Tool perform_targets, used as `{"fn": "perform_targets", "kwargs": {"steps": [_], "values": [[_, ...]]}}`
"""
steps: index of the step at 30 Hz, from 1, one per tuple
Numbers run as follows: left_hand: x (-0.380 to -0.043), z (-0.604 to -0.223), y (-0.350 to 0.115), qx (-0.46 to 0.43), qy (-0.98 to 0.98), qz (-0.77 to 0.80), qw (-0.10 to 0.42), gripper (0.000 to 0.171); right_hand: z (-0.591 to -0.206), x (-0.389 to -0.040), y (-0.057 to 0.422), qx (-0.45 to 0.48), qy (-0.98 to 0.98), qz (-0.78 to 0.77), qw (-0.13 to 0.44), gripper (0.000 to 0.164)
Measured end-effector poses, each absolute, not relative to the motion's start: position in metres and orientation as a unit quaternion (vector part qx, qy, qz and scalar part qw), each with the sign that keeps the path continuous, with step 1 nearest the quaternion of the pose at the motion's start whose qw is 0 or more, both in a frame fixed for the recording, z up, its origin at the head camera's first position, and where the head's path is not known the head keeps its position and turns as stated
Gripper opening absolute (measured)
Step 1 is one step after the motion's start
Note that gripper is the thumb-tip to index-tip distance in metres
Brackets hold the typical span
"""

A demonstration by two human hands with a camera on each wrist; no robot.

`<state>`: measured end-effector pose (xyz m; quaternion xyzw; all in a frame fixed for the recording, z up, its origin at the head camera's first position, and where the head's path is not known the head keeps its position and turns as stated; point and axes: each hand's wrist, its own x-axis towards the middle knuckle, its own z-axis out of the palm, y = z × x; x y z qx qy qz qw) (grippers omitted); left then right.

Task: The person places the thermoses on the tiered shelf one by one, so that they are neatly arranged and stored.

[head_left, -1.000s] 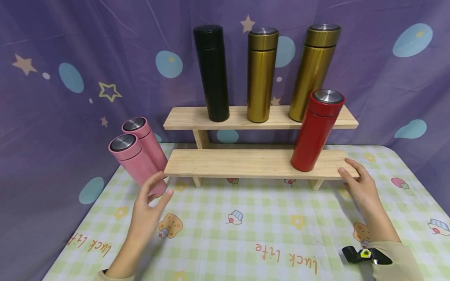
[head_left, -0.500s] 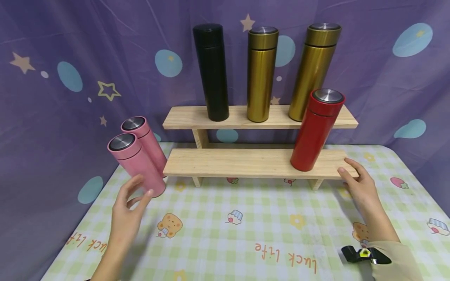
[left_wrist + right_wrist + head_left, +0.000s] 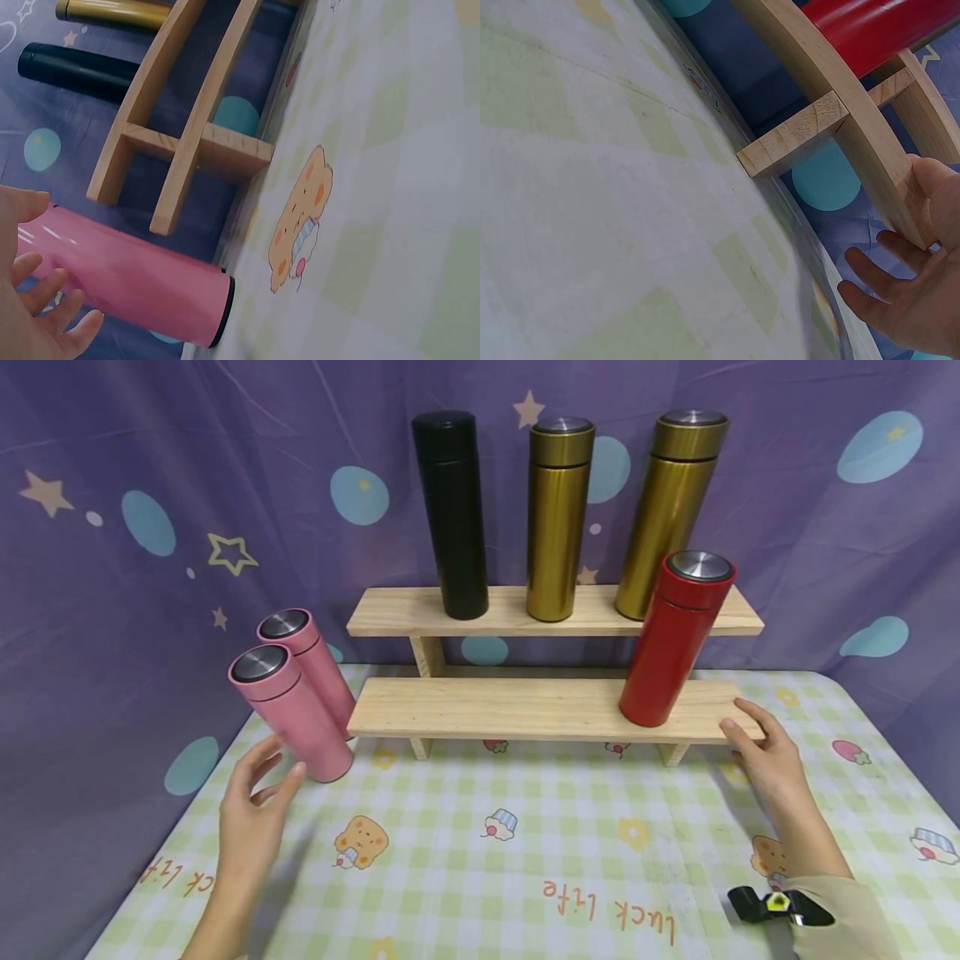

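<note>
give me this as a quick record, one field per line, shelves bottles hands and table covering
upper shelf: black bottle, middle gold bottle, right gold bottle
lower shelf: red bottle, towards its right end
left of shelves: front pink bottle, rear pink bottle
left hand: beside the front pink bottle, not gripping it; contact unclear
right hand: grips the lower shelf's right end
covering: green-and-white checked tablecloth, cartoon prints

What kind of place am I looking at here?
Probably a staged tabletop set: a purple patterned curtain hangs behind a checked tablecloth, where a two-tier wooden shelf holds four thermos-style bottles.
</note>
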<state>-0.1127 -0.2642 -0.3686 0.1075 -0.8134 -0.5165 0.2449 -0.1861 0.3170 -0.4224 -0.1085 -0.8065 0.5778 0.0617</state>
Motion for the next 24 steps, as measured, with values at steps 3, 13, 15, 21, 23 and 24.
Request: {"fn": "perform_targets", "kwargs": {"steps": [3,13,15,21,23,24], "values": [[-0.114,-0.370,-0.269,0.122,-0.813,-0.516,0.241,0.052,-0.422,-0.186,0.317,-0.109,-0.807,0.577,0.060,0.066],[-0.123,-0.375,-0.285,0.134,-0.817,-0.505,0.244,0.055,-0.422,-0.186,0.317,-0.110,-0.808,0.576,0.056,0.067],[-0.125,-0.376,-0.288,0.133,-0.821,-0.502,0.239,0.057,-0.422,-0.186,0.317,-0.110,-0.807,0.577,0.056,0.067],[-0.136,-0.379,-0.296,0.130,-0.821,-0.509,0.225,0.060,-0.423,-0.186,0.317,-0.113,-0.807,0.576,0.064,0.065],[-0.140,-0.381,-0.299,0.132,-0.816,-0.518,0.220,0.062,-0.423,-0.186,0.317,-0.114,-0.806,0.577,0.065,0.065],[-0.142,-0.382,-0.300,0.133,-0.812,-0.524,0.218,0.062,-0.423,-0.186,0.316,-0.114,-0.806,0.578,0.066,0.065]]}}
